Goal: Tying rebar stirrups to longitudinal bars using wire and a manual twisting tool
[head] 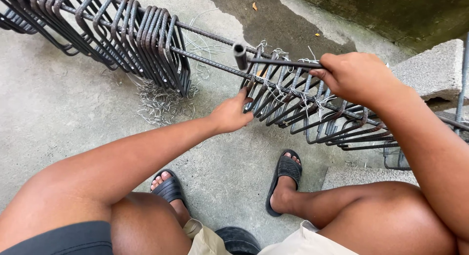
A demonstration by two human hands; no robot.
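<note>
**Dark Bars, Grey Ground**

The metal bars (146, 35) are dark grey, almost black. The thin wires (161, 106) at nine o'clock are shiny silver. The sandals (283, 174) are black. The concrete floor (58, 98) is pale grey, with a dark wet patch (264, 25) at twelve o'clock.

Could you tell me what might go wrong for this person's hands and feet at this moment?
The left hand grips a stirrup among cut tie wire ends, which could prick fingers. The rod tool in the right hand might slip. Open sandals leave toes exposed beneath the rebar cage.
</note>
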